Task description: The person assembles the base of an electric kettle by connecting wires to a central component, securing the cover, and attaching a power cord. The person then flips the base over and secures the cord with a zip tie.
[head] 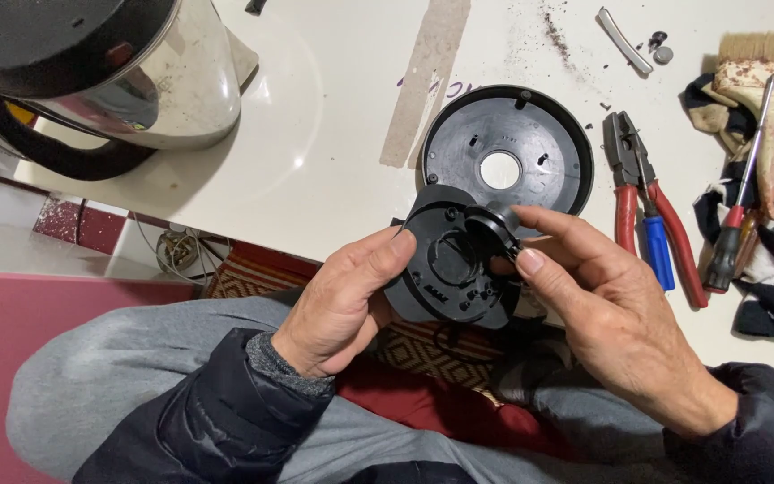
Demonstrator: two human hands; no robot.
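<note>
My left hand point(344, 300) grips a round black plastic base disc point(445, 269) by its left edge, above my lap. My right hand point(606, 314) pinches a small black round connector part point(497, 224) with thumb and forefinger, held against the disc's upper right. On the white table just beyond lies a larger black plastic ring plate point(544, 134) with a round hole in its middle.
A steel kettle body point(136, 81) lies tipped at the far left of the white table point(315, 152). Red-handled pliers point(647, 206), a blue-handled tool, a screwdriver point(741, 206) and a paintbrush point(772, 99) on a striped cloth lie at the right. Small screws point(660, 47) rest near the top.
</note>
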